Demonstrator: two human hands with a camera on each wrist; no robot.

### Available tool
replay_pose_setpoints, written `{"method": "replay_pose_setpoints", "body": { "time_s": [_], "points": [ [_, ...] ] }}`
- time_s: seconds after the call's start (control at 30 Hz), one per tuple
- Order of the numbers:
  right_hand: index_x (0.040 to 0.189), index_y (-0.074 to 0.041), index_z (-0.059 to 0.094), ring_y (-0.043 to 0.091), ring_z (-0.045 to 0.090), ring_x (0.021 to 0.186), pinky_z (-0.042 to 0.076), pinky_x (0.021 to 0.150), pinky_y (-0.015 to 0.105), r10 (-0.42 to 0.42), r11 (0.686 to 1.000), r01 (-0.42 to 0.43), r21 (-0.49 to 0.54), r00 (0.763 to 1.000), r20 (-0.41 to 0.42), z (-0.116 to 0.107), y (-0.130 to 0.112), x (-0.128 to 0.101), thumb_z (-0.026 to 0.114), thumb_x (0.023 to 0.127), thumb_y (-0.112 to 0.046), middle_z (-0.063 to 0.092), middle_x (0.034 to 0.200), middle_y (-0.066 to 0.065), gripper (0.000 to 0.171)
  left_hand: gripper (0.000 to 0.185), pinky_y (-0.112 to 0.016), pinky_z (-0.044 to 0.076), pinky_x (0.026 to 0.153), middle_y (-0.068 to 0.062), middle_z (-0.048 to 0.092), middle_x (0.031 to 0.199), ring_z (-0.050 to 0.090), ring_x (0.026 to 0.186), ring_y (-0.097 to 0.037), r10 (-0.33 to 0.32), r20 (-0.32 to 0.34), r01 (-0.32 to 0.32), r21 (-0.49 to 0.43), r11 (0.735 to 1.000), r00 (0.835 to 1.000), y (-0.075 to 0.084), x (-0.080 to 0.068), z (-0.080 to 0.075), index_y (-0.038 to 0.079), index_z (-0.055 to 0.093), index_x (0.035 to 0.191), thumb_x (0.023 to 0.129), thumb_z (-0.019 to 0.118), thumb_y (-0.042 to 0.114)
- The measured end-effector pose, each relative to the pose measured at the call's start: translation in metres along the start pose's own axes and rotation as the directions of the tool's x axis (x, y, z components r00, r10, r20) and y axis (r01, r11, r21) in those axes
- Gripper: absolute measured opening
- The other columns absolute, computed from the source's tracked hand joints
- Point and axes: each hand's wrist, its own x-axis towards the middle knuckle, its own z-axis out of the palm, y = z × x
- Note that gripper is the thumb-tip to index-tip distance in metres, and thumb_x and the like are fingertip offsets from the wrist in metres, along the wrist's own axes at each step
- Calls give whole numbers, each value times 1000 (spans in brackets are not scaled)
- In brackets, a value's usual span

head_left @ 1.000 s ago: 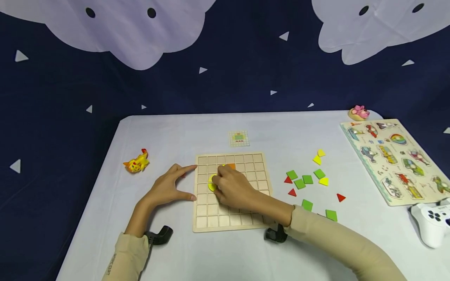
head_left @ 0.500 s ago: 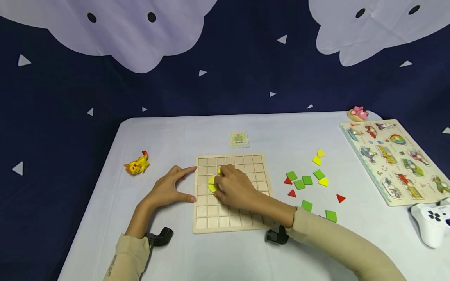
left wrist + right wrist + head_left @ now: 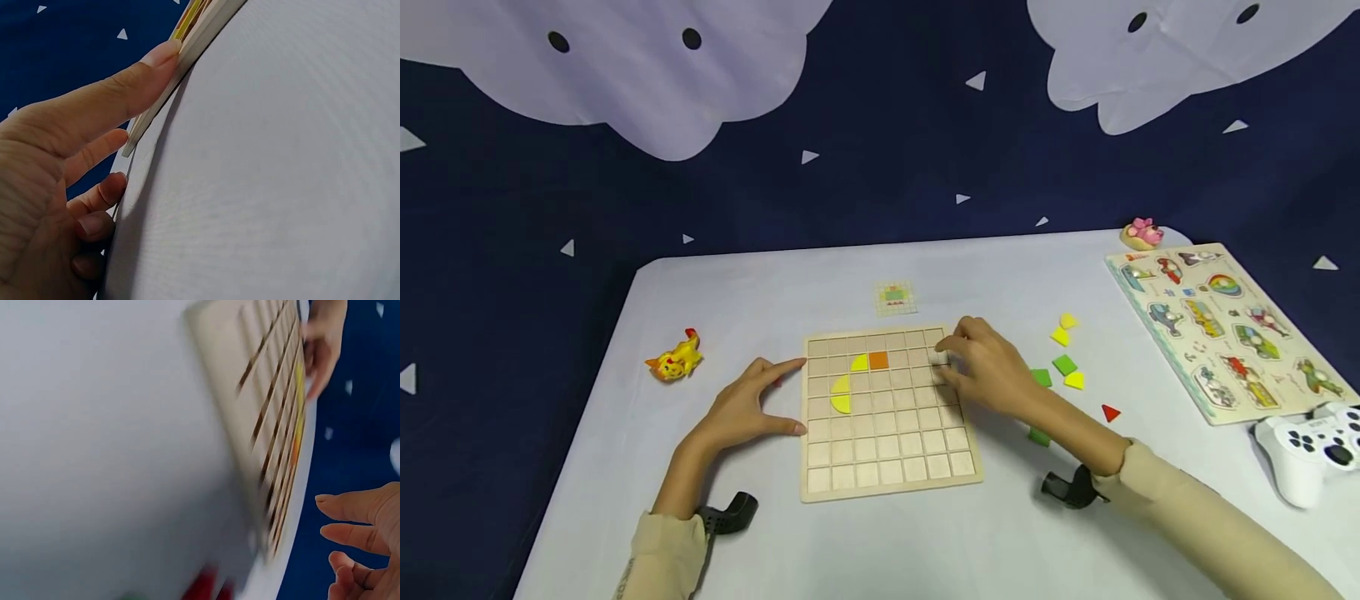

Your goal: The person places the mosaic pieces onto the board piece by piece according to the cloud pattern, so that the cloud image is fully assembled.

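Observation:
A wooden grid board (image 3: 887,447) lies in front of me. Three yellow rounded pieces (image 3: 841,404) and an orange square (image 3: 878,360) sit in its cells, left of centre and towards the back. My left hand (image 3: 747,407) has thumb and index finger spread, their tips against the board's left edge; the left wrist view shows the thumb (image 3: 119,87) right at the rim. Over the right edge of the board hovers my right hand (image 3: 996,367), fingers loosely bent with nothing between them. In the right wrist view its fingertips (image 3: 334,506) stand apart.
Loose green squares (image 3: 1064,364), yellow pieces (image 3: 1074,381) and a red triangle (image 3: 1110,413) lie right of the board, partly behind my right arm. A pattern card (image 3: 896,297) is beyond it. Around stand a yellow figurine (image 3: 676,358), a picture puzzle (image 3: 1232,333) and a white game controller (image 3: 1303,454).
My right hand has left the yellow pieces and moved right to the board's far side, uncovering them and the orange square. My left hand stays at the left edge. The head view has turned slightly right.

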Motion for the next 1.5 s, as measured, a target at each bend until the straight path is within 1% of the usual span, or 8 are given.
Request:
{"method": "replay_pose_setpoints", "body": {
  "time_s": [0.17,0.37,0.6,0.83,1.0,1.1,1.2,1.5],
  "points": [
    [109,0,73,25,48,87,45,67,36,127,991,-128,-28,992,-5,-12,44,-12,78,84,-14,57,96,13,29,99,-35,36,75,-1,47,101,45,87,-18,-18,-10,18,6,1000,1000,-4,-4,-2,28,49,147,61,91,52],
    [110,2,72,29,52,91,47,70,45,262,964,-263,-36,964,-32,-24,82,-26,75,86,-17,56,97,16,30,99,-35,36,75,-1,46,100,45,87,-18,-33,-7,33,7,999,999,-6,-7,-2,28,49,147,61,91,52],
    [107,4,71,30,51,83,47,64,46,323,941,-329,-78,943,-81,-32,110,-36,76,85,-18,55,92,19,32,99,-35,36,75,-1,46,100,44,87,-18,-32,-7,32,5,999,999,-5,-8,-1,27,49,147,61,91,51],
    [99,6,72,35,53,84,46,63,50,404,908,-412,-82,910,-96,-35,124,-45,78,82,-21,56,93,22,32,99,-34,35,73,-1,45,99,43,85,-17,-20,-9,20,3,1000,1000,-4,-7,-1,28,49,147,61,91,52],
    [93,7,72,40,54,91,47,64,52,467,876,-473,-91,880,-82,-35,128,-48,79,83,-28,57,96,24,37,99,-34,35,73,-1,45,99,44,85,-17,-24,-6,24,3,1000,1000,-3,-6,1,28,49,147,61,91,52],
    [93,8,72,42,55,93,47,65,54,486,866,-491,-93,871,-71,-34,130,-49,78,84,-29,57,96,25,38,99,-34,35,73,-1,45,99,43,85,-18,-27,-5,27,-2,1000,1000,-2,-6,1,28,49,147,61,91,51],
    [94,9,72,41,54,92,46,65,54,494,862,-499,-91,867,-67,-34,131,-48,76,85,-27,56,95,25,37,99,-34,35,72,-1,45,99,43,85,-18,-25,-6,25,-1,1000,1000,-1,-5,1,28,49,147,61,91,51],
    [95,13,70,38,54,86,47,65,53,479,872,-483,-83,875,-68,-31,133,-46,73,85,-22,55,93,25,36,99,-34,35,74,-1,45,99,43,85,-18,-16,-4,16,4,1000,1000,1,-2,1,28,49,147,61,91,51]
  ]
}}
